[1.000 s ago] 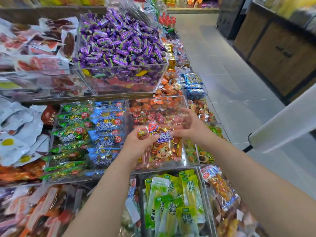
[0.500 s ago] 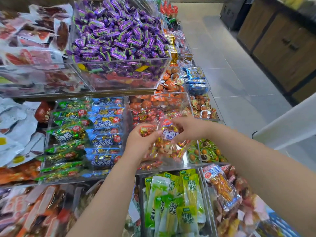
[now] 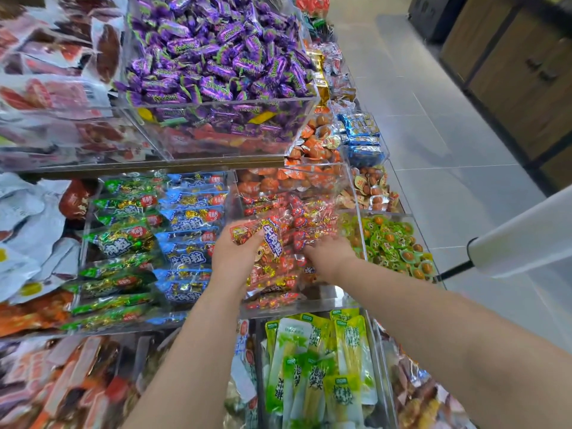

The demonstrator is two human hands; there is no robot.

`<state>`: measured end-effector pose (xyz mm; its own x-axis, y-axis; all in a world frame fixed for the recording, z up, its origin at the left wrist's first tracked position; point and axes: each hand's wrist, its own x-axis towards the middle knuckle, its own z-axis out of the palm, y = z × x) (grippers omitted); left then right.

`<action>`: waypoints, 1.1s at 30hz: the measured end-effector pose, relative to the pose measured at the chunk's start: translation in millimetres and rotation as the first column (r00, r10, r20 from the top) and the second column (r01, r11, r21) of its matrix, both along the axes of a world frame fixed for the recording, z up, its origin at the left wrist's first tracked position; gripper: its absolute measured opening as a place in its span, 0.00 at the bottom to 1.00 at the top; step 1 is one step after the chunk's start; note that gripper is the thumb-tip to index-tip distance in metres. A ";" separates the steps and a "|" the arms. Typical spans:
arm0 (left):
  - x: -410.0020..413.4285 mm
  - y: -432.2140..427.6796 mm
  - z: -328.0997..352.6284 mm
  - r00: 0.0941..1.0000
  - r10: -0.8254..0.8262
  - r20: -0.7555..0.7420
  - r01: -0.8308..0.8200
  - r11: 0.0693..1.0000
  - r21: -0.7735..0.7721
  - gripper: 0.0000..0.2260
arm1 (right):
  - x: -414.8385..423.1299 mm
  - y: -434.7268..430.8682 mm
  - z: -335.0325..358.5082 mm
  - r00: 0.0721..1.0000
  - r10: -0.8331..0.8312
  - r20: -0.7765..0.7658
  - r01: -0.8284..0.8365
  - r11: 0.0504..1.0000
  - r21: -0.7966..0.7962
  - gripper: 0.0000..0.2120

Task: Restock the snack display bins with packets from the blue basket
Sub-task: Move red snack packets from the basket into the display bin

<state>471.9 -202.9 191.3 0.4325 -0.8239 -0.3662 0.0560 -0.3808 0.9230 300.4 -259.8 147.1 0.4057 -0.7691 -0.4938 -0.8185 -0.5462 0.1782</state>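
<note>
We look down from head height over a shop's snack display, with two bare forearms reaching in from the bottom edge. The left hand point(image 3: 236, 255) curls its fingers and thumb around the upper left corner of a red packet point(image 3: 270, 239) with a blue-and-white label, holding it tilted just above a clear bin point(image 3: 297, 305) in the middle row. That bin is heaped with more red sweets in the same wrapping. The right hand point(image 3: 329, 255) is close beside the left, palm down, its fingertips sunk among the heap at the packet's right edge. We cannot tell whether it grips anything there.

To the left of the bin lie rows of blue packets point(image 3: 188, 230) and, beyond them, green packets point(image 3: 123, 239). On the shelf above sits a large clear box piled with purple candies point(image 3: 216, 57). To its right are orange sealed cups point(image 3: 312, 140). Green-lidded cups point(image 3: 390, 239) fill the compartment just right of the hands. Nearest us, below the bin, tall green and yellow pouches point(image 3: 318, 366) stand upright. A grey tiled floor point(image 3: 433, 119) runs along the right, with a wooden cabinet point(image 3: 526, 72) at its far side and a white roll point(image 3: 520, 239) jutting in from the right edge.
</note>
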 end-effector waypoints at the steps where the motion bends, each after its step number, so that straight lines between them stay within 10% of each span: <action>1: 0.5 0.6 0.5 1.000 0.000 -0.006 0.000 1.000 -0.001 0.07 | -1.7 2.0 -6.3 1.000 0.008 0.015 -0.007 0.999 -0.040 0.22; 7: 2.2 1.7 1.3 0.999 -0.014 -0.039 0.015 1.000 0.019 0.07 | -8.4 13.5 -36.1 0.996 -0.057 0.071 0.064 0.993 -0.101 0.47; 26: 2.7 -1.9 1.9 0.953 0.035 -0.302 -0.021 0.999 0.051 0.06 | -5.8 -4.8 -29.8 0.994 -0.105 -0.039 0.107 0.994 0.035 0.57; 29: 2.0 0.6 2.6 0.936 0.028 -0.352 -0.015 0.999 0.041 0.07 | -12.1 0.2 -3.8 0.983 -0.124 0.139 0.112 0.989 0.092 0.46; 31: 0.0 3.2 3.3 0.923 0.037 -0.383 -0.024 0.999 0.038 0.12 | -15.2 2.3 17.8 0.774 -0.366 0.517 0.292 0.930 0.221 0.28; 33: -4.3 5.7 4.8 0.884 0.030 -0.466 -0.023 1.000 0.020 0.15 | -15.5 4.5 43.9 0.149 -0.775 0.614 0.378 0.618 0.689 0.18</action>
<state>467.5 -197.2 196.1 0.2306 -0.8080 -0.5422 0.4886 -0.3857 0.7826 285.0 -255.3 191.0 0.2210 -0.8540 -0.4710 -0.4915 0.3197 -0.8101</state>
